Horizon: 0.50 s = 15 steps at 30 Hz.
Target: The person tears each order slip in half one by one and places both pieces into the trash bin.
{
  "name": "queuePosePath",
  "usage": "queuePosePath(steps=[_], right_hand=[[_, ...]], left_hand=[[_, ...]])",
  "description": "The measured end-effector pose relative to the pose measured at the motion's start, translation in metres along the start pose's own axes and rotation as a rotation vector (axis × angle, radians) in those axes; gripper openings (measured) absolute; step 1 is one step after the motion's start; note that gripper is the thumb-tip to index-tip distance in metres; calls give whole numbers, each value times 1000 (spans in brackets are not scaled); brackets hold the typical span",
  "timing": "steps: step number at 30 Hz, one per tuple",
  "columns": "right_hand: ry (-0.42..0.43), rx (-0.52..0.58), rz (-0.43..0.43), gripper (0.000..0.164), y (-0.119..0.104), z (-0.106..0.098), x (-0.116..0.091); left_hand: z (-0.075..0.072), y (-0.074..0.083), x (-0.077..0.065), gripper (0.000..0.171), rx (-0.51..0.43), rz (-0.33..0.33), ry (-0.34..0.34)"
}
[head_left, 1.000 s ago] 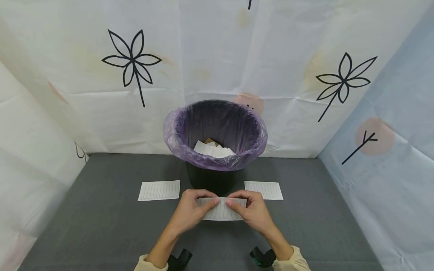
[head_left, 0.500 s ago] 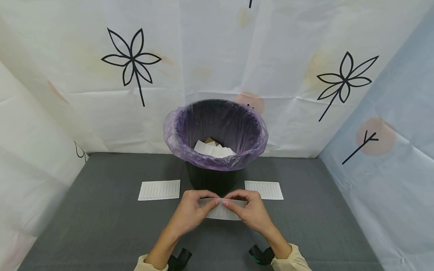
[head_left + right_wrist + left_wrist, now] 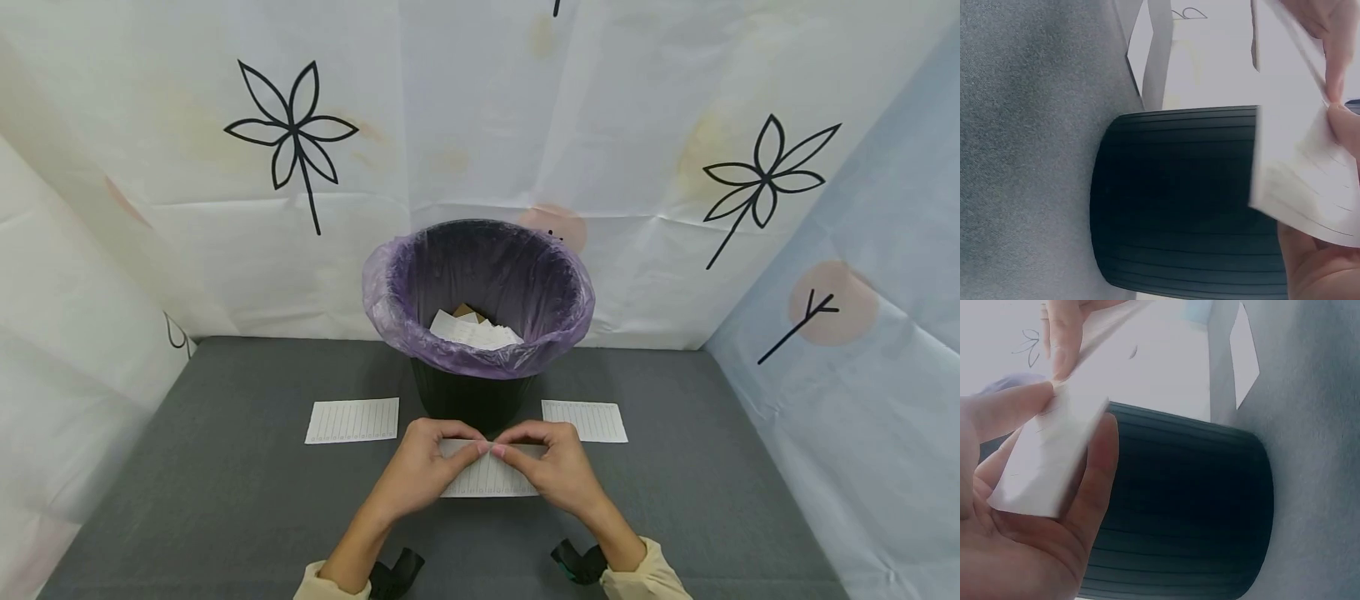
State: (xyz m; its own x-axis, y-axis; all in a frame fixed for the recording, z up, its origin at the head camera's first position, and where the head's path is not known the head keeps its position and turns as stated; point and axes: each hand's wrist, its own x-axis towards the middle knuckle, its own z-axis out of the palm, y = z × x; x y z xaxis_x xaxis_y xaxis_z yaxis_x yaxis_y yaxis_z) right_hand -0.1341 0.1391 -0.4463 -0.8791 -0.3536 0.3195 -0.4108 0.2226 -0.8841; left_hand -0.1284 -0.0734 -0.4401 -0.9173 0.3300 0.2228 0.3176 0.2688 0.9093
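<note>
Both hands hold one lined white sheet of paper (image 3: 489,477) in front of the bin. My left hand (image 3: 429,467) pinches its top edge near the middle, thumb in front and fingers behind. Close beside it, my right hand (image 3: 553,468) pinches the same edge, the two thumb tips almost touching. In the left wrist view the paper (image 3: 1041,462) lies across the fingers behind it. From the right wrist the ruled paper (image 3: 1304,169) shows bent, its lower corner free. Whether its top edge is torn is too small to tell.
A black bin (image 3: 468,396) with a purple liner (image 3: 382,292) stands behind the hands, with white paper scraps (image 3: 474,332) inside. Lined sheets lie on the grey table (image 3: 247,500): a left sheet (image 3: 352,421) and a right sheet (image 3: 585,421). Fabric walls (image 3: 480,100) enclose the table.
The thumbs have come closer together at the middle of the paper's top edge. The lower edge of the paper has swung, hanging slightly lower now. The bin and the other sheets stay put.
</note>
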Motion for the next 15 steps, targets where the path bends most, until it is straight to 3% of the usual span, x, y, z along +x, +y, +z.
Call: queuePosePath(steps=[15], right_hand=[[70, 18, -246, 14, 6, 6, 0]], left_hand=[[-2, -3, 4, 13, -277, -123, -56]])
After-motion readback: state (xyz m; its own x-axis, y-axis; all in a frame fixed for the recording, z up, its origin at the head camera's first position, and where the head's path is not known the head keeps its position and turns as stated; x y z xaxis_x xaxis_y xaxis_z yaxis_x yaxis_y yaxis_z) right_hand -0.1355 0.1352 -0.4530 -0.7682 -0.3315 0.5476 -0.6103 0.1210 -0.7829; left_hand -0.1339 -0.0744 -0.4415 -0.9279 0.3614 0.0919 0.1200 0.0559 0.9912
